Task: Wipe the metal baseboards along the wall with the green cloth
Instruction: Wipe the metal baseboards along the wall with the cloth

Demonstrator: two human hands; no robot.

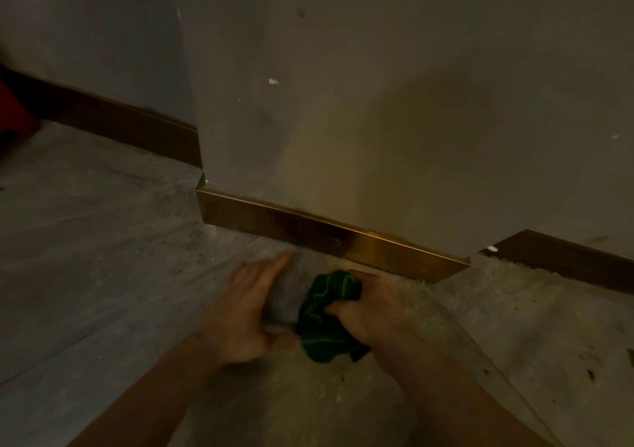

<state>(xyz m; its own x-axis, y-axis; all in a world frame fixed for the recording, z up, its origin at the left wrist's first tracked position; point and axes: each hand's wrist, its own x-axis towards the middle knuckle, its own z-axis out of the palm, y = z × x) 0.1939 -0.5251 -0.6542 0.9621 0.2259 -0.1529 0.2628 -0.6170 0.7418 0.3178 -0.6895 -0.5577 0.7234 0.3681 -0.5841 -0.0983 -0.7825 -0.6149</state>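
Dim light and blur soften the left hand, fingers spread flat, empty, low centre. The right hand grips the bunched green cloth, just short of the brass-coloured baseboard on the projecting wall. A red object is cut off at the left edge. Bare floor lies open lower left.

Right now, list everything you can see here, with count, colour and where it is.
metal baseboards: three stretches, brass-brown; along the wall foot, left, centre on the jutting column, right.
wall: one, grey, with small white specks; across the top.
floor: one, grey, dusty; below the wall.
red thing: one, at the left edge; cannot tell what it is.
green cloth: one, dark green, bunched; just short of the centre baseboard.
left hand: one, open, blurred, beside the cloth.
right hand: one, closed on the cloth.
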